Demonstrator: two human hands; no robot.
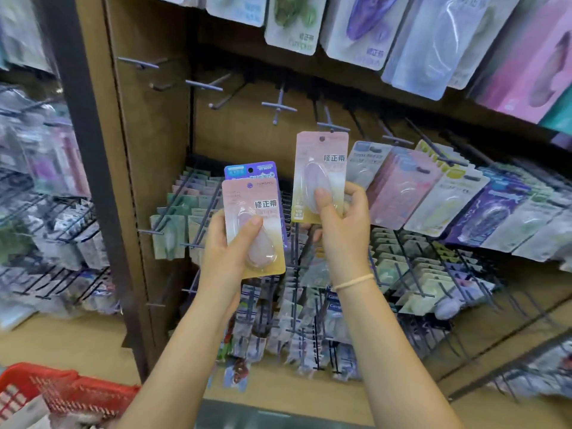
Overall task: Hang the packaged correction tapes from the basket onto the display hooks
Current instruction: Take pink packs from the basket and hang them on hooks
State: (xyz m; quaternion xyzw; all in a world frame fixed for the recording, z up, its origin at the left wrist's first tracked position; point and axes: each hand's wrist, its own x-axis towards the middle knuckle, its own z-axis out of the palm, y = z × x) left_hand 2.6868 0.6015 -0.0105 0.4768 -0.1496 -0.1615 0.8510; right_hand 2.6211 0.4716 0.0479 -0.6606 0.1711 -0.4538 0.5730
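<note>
My right hand (335, 221) grips a pink-and-yellow packaged correction tape (322, 162), thumb on its blister, and holds it upright. Its hang hole sits just below the tip of a bare display hook (332, 126). My left hand (229, 249) holds a small stack of packs: a matching pink pack (247, 209) in front and a blue-topped pack (250, 170) behind it. The red basket (62, 388) stands at the bottom left, with a few packs lying in it.
Several bare hooks (278, 105) stick out of the brown back panel above my hands. Filled hooks of correction tapes (433, 193) hang to the right, more packs above (371, 29) and below. A dark upright post (83, 134) divides the shelving at left.
</note>
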